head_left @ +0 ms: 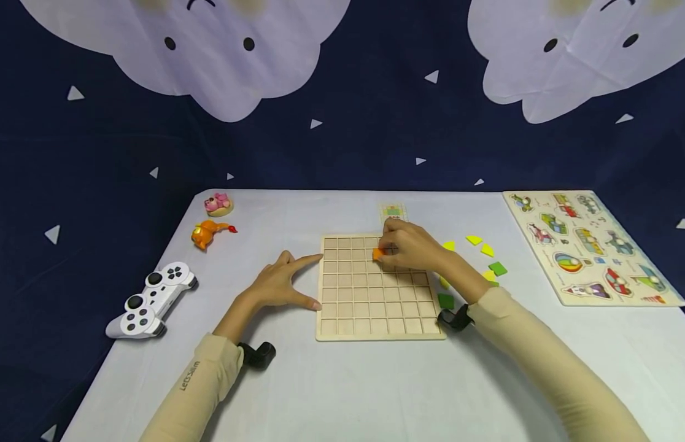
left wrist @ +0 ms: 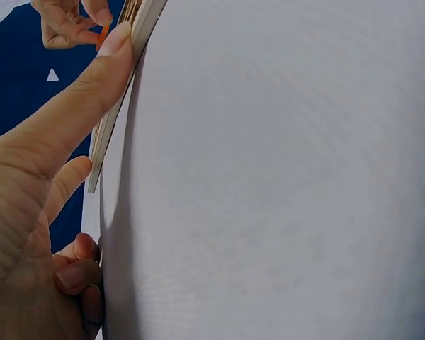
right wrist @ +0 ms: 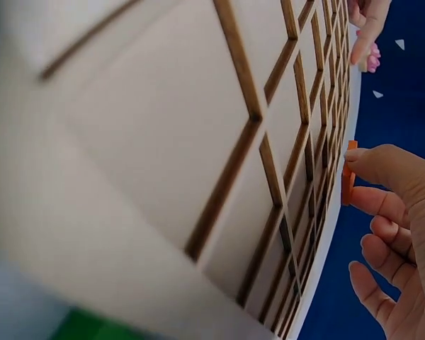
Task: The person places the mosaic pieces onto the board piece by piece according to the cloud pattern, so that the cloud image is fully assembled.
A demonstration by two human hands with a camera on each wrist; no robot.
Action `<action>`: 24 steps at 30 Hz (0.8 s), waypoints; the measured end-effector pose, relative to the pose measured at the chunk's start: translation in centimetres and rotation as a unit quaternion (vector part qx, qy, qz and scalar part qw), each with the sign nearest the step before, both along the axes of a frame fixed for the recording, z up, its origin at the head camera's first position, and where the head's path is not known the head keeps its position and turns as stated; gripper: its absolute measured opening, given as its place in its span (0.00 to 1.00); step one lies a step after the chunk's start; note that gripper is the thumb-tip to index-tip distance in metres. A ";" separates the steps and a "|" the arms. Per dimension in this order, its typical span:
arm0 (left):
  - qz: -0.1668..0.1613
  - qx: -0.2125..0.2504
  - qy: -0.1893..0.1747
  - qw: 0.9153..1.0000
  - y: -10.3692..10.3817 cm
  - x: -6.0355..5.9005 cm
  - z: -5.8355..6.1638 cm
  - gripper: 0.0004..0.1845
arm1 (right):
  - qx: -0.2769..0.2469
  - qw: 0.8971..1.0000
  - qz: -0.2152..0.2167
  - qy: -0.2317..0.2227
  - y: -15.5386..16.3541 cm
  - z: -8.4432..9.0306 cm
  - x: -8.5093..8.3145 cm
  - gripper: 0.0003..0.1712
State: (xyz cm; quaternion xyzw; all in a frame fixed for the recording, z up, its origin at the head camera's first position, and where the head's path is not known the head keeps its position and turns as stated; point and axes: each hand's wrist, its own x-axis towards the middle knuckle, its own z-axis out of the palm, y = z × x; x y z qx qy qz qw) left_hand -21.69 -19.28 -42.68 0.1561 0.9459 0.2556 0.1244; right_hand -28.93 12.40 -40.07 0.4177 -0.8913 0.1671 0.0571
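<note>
A square wooden grid board (head_left: pixel 350 294) lies flat on the white table. My right hand (head_left: pixel 411 245) is over its upper right part and pinches a small orange tile (head_left: pixel 378 253) between thumb and finger. In the right wrist view the orange tile (right wrist: pixel 348 173) stands on edge in that pinch, near the grid's far side. My left hand (head_left: pixel 278 283) touches the board's left edge with thumb and index finger spread apart. The left wrist view shows the thumb (left wrist: pixel 103 78) against the board's rim. Beyond the right hand lies a small pattern card (head_left: pixel 393 210), partly covered.
Several yellow and green pieces (head_left: pixel 498 268) lie right of the board, some behind the right forearm. A picture puzzle board (head_left: pixel 591 248) occupies the right side. On the left are a white game controller (head_left: pixel 151 301), an orange toy figure (head_left: pixel 207 234) and a pink toy figure (head_left: pixel 218 204).
</note>
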 end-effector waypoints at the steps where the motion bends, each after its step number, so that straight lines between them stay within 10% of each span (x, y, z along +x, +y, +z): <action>1: 0.000 0.000 0.001 1.000 0.0 0.0 0.0 0.59 | 0.001 1.000 0.002 0.001 -0.1 -0.1 -0.1 0.11; 24: 0.005 0.011 0.006 1.000 0.1 0.0 -0.2 0.59 | -0.006 0.995 -0.043 -0.086 -1.2 -0.6 -0.1 0.05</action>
